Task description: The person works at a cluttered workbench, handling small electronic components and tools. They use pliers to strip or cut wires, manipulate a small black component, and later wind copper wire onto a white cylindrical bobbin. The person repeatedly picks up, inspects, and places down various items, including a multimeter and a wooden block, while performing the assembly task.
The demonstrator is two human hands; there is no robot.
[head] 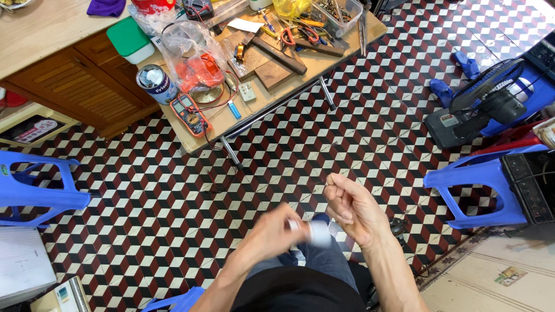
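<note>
A small white cylindrical object (317, 231), blurred by motion, is held at the fingertips of the left hand (274, 231), directly above the person's lap. The left fingers are curled shut about its near end. The right hand (352, 208) is raised just beyond the object; its fingers are folded in, thumb pinched to forefinger, and something thin may be pinched there, though it is too fine to identify.

The object is judged light and rigid, probably smooth plastic and liable to slip; a grip round its middle is judged safest.

Beyond the hands, relative to the object, a patterned tile floor (300, 138) is seen. Farther off to the left stands a low wooden work table (324, 63) bearing an orange multimeter (189, 114) and loose tools. To the right stands a blue plastic stool (480, 185).
</note>
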